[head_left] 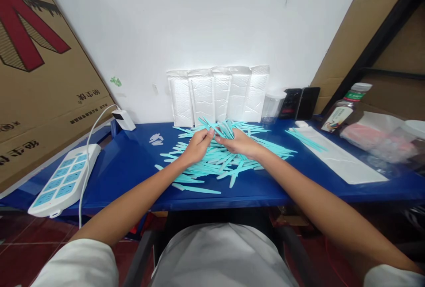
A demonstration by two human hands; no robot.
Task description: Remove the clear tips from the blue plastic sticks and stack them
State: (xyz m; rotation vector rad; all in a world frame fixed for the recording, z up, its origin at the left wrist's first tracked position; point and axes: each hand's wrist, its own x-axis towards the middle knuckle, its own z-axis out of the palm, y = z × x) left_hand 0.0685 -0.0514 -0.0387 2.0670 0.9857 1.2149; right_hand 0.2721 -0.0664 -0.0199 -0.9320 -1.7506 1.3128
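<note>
A wide heap of turquoise eyebrow razors [202,170] lies on the blue table [129,172]. Above its middle, my right hand [237,142] is closed round a bunch of these razors [226,128], which point up and away from me. My left hand [200,144] meets it from the left, thumb and fingers pinched on a razor [206,122] at the bunch's edge. The fingertips of both hands nearly touch. One loose razor [195,189] rests in front of the heap. Small pale clear pieces [156,139], perhaps blade caps, lie to the left.
White padded mailers [202,97] lean against the wall behind the heap. A clear jar [273,105] and two phones [300,103] stand right of them. Farther right are a white mailer [345,158] with several razors on it and a bottle [345,105]. A power strip [64,181] lies left.
</note>
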